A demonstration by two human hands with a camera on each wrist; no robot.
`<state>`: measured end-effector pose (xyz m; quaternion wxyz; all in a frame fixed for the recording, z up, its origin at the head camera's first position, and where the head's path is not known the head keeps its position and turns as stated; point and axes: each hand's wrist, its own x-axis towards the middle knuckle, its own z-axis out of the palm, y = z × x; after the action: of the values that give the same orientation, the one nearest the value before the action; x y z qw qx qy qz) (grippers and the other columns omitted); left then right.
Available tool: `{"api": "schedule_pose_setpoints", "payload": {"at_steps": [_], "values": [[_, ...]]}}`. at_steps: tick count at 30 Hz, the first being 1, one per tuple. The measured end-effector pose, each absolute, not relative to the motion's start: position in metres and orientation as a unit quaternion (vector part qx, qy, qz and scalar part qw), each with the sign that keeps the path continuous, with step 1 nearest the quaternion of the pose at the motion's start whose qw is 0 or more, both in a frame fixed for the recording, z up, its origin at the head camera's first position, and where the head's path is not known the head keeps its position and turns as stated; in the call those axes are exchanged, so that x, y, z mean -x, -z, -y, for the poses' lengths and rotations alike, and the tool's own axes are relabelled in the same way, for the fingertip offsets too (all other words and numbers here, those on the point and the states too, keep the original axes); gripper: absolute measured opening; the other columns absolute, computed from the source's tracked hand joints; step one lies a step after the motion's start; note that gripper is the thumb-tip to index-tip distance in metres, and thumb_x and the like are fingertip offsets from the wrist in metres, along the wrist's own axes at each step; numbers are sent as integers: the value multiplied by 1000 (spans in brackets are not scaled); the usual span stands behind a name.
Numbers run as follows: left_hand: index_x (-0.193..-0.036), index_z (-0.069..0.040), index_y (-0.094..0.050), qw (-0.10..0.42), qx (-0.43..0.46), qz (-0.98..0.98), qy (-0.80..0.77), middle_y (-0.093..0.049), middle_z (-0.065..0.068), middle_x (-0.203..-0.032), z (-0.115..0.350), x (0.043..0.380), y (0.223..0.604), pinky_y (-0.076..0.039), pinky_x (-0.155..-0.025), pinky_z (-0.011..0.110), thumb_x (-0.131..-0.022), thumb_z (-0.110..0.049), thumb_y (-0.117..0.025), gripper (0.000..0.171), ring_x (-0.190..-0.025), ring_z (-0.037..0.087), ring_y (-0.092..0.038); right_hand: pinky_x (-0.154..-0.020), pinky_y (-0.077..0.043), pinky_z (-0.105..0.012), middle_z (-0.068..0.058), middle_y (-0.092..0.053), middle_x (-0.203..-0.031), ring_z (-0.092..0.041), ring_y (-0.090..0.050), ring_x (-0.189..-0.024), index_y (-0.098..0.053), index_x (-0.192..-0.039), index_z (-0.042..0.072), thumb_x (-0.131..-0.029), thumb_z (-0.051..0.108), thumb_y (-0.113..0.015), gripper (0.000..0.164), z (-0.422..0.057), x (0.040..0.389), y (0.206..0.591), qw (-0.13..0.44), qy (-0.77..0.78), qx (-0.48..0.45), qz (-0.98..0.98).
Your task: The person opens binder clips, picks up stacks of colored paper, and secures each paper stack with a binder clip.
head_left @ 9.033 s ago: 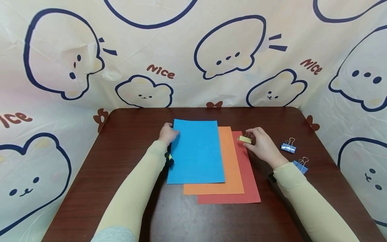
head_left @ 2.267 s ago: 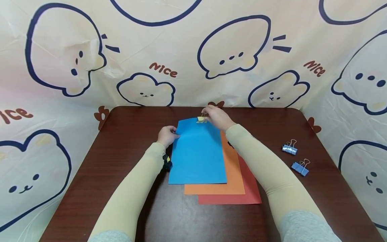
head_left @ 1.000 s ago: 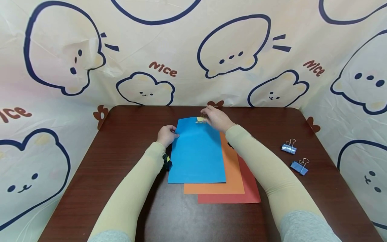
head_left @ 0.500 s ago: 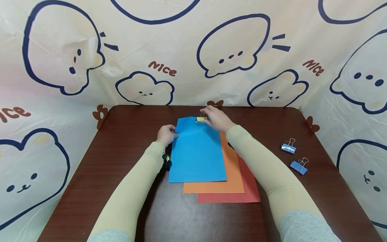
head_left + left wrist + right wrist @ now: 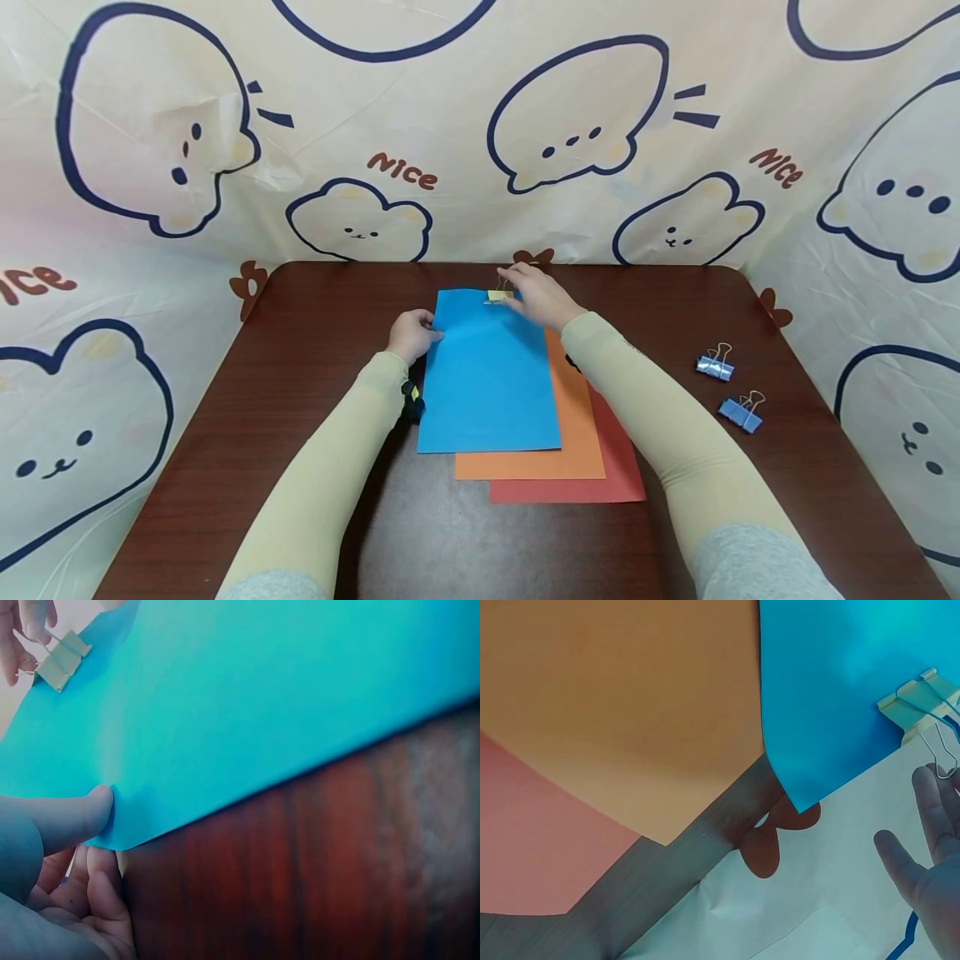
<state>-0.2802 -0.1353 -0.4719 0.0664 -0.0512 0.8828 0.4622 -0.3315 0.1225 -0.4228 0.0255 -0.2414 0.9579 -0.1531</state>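
A sheet of blue paper [image 5: 491, 375] lies on the overlapping orange [image 5: 575, 425] and red [image 5: 618, 467] sheets. My left hand [image 5: 411, 335] pinches its left edge near the top, thumb above and fingers beneath, as the left wrist view shows. At the blue sheet's top edge sits a yellow binder clip [image 5: 498, 295], its body overlapping the paper. The clip's wire handles are pinched by my right hand [image 5: 543, 296]. In the right wrist view one fingertip of the right hand [image 5: 945, 847] meets a wire loop; another finger stands away from the clip [image 5: 911, 716].
Two blue binder clips, one farther back [image 5: 716, 364] and one nearer [image 5: 742, 414], lie to the right on the dark wooden table [image 5: 300, 400]. A printed cloth [image 5: 450, 100] hangs close behind the table's back edge and at both sides.
Over nine seconds the right hand has carried the yellow clip left to the blue paper's top edge. During the last second both hands barely move; the sheet's top left corner has flattened slightly.
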Motion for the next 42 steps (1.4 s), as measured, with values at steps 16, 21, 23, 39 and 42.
{"api": "schedule_pose_setpoints", "payload": {"at_steps": [16,21,23,39,42], "values": [[-112,1,-64,64,50,-883,-462,-60,13,-104,135,282,472,-44,-77,33,-99,-11,-69,18,-92,25,-50,-118,-40,-44,-13,-43,-159,-31,-41,-147,-38,-160,11,-105,29,-62,63,-121,333,428,14,160,236,-958],[-116,2,-65,64,48,-882,-464,-62,16,-109,135,280,472,-47,-81,36,-99,-10,-69,22,-96,27,-52,-119,-39,-45,-13,-42,-160,-31,-40,-148,-36,-161,11,-106,29,-60,62,-120,335,431,14,166,235,-958],[-119,2,-65,65,46,-883,-463,-62,18,-112,135,280,472,-48,-83,38,-99,-10,-69,24,-97,27,-52,-119,-39,-45,-13,-41,-161,-31,-39,-149,-35,-161,11,-106,29,-59,62,-119,335,432,16,169,235,-957],[-116,1,-66,61,42,-884,-461,-63,18,-115,136,280,475,-50,-84,40,-98,-9,-70,20,-103,30,-54,-123,-33,-46,-13,-31,-167,-32,-31,-155,-22,-165,12,-105,33,-61,74,-123,329,433,33,191,221,-956],[-119,2,-66,63,42,-885,-460,-63,20,-118,136,280,475,-51,-88,42,-99,-9,-69,23,-106,31,-54,-123,-33,-48,-15,-31,-167,-33,-31,-154,-24,-165,11,-105,32,-62,74,-129,327,433,31,201,217,-955]]}}
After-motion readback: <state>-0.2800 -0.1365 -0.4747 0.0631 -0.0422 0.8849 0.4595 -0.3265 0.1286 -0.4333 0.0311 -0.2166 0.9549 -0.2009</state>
